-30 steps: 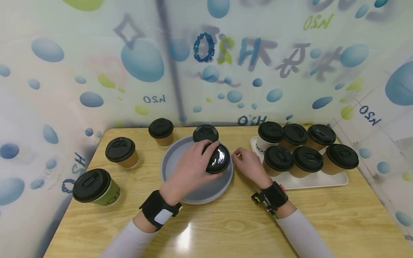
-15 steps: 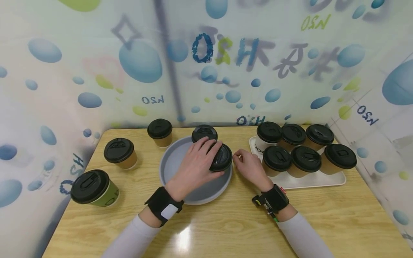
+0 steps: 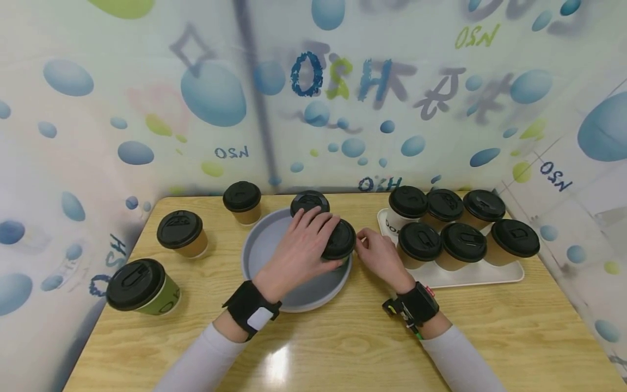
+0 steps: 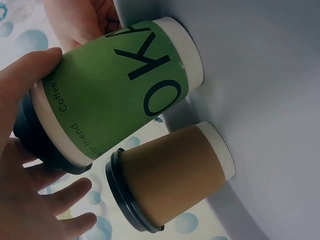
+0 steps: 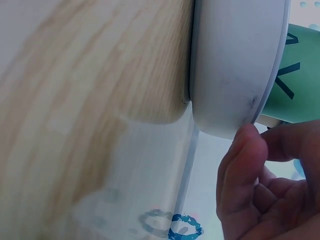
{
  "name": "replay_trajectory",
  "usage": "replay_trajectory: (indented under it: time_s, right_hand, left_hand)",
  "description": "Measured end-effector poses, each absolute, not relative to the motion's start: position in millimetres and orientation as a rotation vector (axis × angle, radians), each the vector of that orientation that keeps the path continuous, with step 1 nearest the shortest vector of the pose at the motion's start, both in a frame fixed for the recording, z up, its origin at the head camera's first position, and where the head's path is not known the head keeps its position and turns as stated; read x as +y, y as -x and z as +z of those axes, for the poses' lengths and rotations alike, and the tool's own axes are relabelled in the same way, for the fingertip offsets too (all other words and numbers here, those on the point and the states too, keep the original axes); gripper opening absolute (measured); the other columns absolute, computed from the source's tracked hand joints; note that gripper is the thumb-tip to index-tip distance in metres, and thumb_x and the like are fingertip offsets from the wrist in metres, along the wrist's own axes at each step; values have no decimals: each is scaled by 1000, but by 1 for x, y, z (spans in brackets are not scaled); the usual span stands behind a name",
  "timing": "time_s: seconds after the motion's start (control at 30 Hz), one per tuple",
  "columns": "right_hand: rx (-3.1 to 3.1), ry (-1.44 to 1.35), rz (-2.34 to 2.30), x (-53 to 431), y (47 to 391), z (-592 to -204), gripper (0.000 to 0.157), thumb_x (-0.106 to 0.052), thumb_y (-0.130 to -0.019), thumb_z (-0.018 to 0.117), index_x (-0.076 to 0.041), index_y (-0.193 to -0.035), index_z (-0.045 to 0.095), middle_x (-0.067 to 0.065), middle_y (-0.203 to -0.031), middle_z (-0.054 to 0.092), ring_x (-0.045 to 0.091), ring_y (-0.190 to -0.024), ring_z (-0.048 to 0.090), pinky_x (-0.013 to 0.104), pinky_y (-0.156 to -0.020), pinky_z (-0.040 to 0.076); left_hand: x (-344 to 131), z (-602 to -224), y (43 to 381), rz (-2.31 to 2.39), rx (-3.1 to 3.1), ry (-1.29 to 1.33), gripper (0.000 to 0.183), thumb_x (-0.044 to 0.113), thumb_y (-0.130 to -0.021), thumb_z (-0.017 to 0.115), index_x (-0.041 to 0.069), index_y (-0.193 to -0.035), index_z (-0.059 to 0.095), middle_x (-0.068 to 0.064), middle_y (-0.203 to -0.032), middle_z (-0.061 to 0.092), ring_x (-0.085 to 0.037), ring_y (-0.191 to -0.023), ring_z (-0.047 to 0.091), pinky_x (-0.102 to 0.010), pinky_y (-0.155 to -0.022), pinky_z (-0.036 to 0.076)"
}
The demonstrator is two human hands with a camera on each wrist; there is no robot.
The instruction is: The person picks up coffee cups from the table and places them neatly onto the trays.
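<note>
My left hand (image 3: 300, 247) grips a green paper coffee cup (image 4: 112, 100) by its black lid (image 3: 342, 239). In the left wrist view the thumb lies along the cup's upper side, with other fingers under the lid. The cup's base is right at the floor of a round grey tray (image 3: 259, 245), on its right side. Next to it, a brown coffee cup (image 4: 175, 175) stands at the tray's far side, its lid (image 3: 308, 200) partly behind my fingers. My right hand (image 3: 379, 253) pinches the tray's right rim (image 5: 240, 65) between thumb and forefinger.
On the right, a white rectangular tray (image 3: 455, 280) bears several lidded cups (image 3: 462, 245). Two brown cups (image 3: 186, 237) (image 3: 243, 202) and a green cup (image 3: 142, 286) stand on the wooden table (image 3: 333, 348) to the left. A patterned backdrop (image 3: 220, 163) rises behind.
The held green cup has gone from tilted to nearly upright and shifted slightly right, my left hand moving with it. My right hand has stayed at the tray's rim.
</note>
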State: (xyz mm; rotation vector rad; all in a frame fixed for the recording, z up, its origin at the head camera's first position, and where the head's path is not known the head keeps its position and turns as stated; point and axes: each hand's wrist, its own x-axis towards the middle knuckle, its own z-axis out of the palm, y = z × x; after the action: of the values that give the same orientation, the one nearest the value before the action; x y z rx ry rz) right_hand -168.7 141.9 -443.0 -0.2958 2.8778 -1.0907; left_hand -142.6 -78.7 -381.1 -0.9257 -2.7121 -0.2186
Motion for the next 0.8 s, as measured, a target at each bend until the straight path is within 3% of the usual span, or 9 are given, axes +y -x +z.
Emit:
replay_trajectory:
  time_s: [0.4, 0.57, 0.67, 0.8]
  right_hand:
    - [2899, 341, -1018, 150, 147, -444, 15, -17, -102, 60, -7, -100, 72, -5, -63, 51, 12, -53, 46, 28, -53, 36]
    - [2849, 411, -1014, 149, 136, -437, 18, -18, -102, 61, -12, -88, 70, -5, -63, 48, 11, -53, 43, 27, -52, 32]
    - [2795, 461, -1011, 146, 132, -434, 25, -18, -103, 60, -15, -78, 64, -5, -63, 46, 10, -53, 42, 26, -52, 32]
    - [2762, 474, -1007, 144, 126, -432, 34, -18, -103, 58, -17, -68, 56, -7, -61, 44, 8, -53, 40, 25, -52, 31]
  left_hand:
    - [-81, -382, 138, -232, -2762, 880, 101, 62, -83, 80, 10, -159, 39, -15, -162, 38, -42, -153, 25, -70, -117, 23]
    - [-94, -370, 133, -387, -2778, 846, 97, 56, -85, 80, 10, -160, 39, -18, -164, 33, -43, -155, 18, -71, -118, 19]
    - [-109, -363, 133, -533, -2737, 805, 86, 44, -89, 82, 8, -157, 43, -19, -161, 37, -44, -153, 25, -69, -118, 23]
    - [-136, -363, 137, -750, -2574, 722, 66, 25, -91, 81, 2, -147, 54, -20, -150, 50, -40, -139, 47, -59, -112, 40]
